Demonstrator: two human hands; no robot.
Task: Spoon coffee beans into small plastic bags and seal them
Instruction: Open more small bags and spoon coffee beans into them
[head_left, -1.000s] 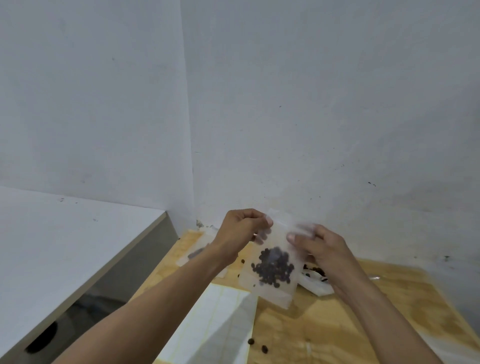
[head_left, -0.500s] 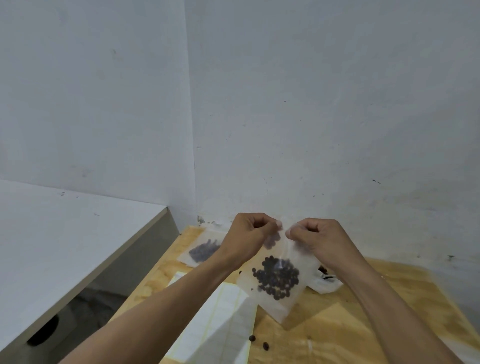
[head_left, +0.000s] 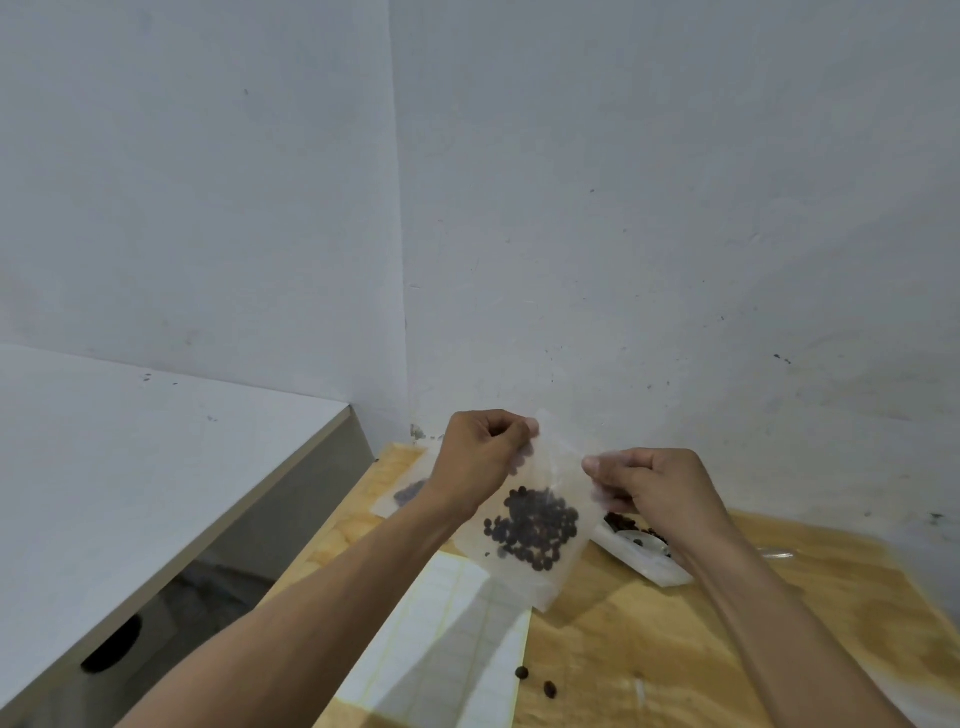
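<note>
Above wooden table (head_left: 649, 639), both hands (head_left: 480, 457) pinch bag (head_left: 535, 545) top edge.

Both forearms are bare up to the bottom edge of the view; left hand (head_left: 480, 457) and right hand (head_left: 657, 486) show no gloves or rings.

Bag (head_left: 540, 577) translucent white; beans (head_left: 535, 527) dark brown; table (head_left: 675, 649) pale yellow wood grain; sheet (head_left: 441, 623) white, faint yellow grid.
</note>
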